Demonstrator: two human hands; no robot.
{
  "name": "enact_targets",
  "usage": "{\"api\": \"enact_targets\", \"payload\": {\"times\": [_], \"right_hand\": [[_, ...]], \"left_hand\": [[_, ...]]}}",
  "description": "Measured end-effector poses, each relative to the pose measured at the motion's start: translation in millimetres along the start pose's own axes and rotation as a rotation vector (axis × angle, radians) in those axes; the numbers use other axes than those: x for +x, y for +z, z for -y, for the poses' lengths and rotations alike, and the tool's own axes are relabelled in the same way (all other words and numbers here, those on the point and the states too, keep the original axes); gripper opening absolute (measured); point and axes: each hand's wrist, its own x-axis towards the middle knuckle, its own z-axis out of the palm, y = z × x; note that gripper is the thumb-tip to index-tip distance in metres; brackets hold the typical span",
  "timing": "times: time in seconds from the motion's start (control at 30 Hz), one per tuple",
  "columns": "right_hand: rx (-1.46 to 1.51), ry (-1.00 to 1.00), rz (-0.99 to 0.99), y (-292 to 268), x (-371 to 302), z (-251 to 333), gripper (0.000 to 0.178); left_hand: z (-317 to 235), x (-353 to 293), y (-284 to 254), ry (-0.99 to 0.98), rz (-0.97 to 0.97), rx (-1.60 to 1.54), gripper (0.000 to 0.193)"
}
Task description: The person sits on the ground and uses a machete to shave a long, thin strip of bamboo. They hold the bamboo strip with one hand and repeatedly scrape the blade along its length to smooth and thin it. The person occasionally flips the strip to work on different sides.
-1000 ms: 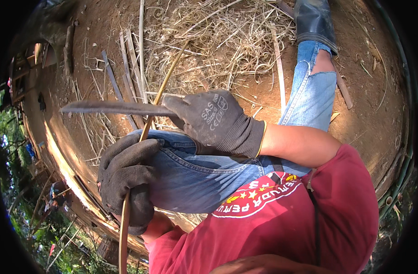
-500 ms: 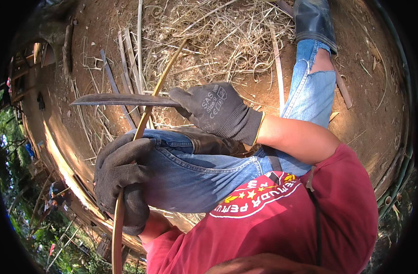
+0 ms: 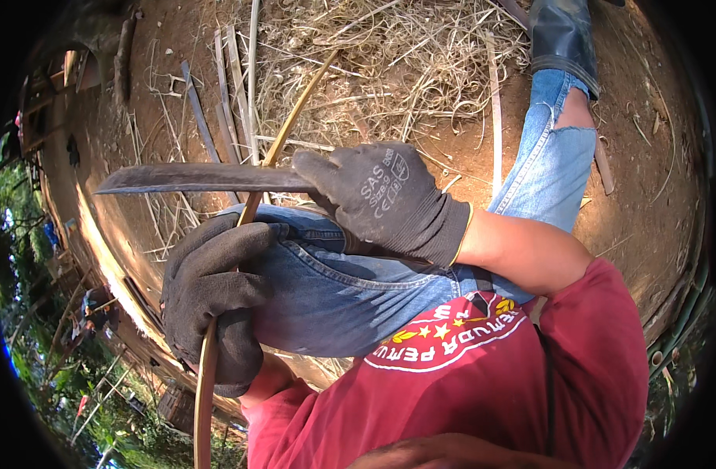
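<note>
My right hand (image 3: 385, 199), in a dark grey work glove, is closed around the grip of a machete (image 3: 209, 180). Its long dark blade points left and lies across a narrow bamboo strip (image 3: 299, 109), touching or very close to it; contact is hard to tell. Below the blade, my left hand (image 3: 217, 285), gloved the same way, wraps the strip over my bent knee in blue jeans (image 3: 334, 289). The strip runs from the upper middle, under the blade and through my left fingers, to the bottom edge. The machete's handle is hidden inside my right glove.
Pale curled shavings (image 3: 420, 86) cover the ground beyond my knee. Several loose strips (image 3: 231, 86) lie at the upper left, and another strip (image 3: 495, 117) lies beside my outstretched leg. My black boot (image 3: 563, 39) is at the upper right. Bamboo poles (image 3: 678, 328) stand at the right edge.
The machete has moved down the strip toward my left hand, its tip further left and more of its flat side showing. My left hand keeps its hold. The view has shifted slightly.
</note>
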Motion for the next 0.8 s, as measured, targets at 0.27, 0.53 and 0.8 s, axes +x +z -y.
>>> {"api": "enact_targets", "payload": {"times": [0.27,0.53,0.8], "right_hand": [[-0.059,0.101,0.066,-5,0,10,0.039],[-0.002,0.335,0.216,6,-14,-32,0.036],[-0.016,0.379,0.220,16,9,-65,0.032]], "left_hand": [[-1,1,0,0.007,-0.039,0.000,0.031],[-4,4,6,0.001,-0.038,-0.002,0.035],[-3,3,2,-0.007,-0.020,-0.021,0.031]]}}
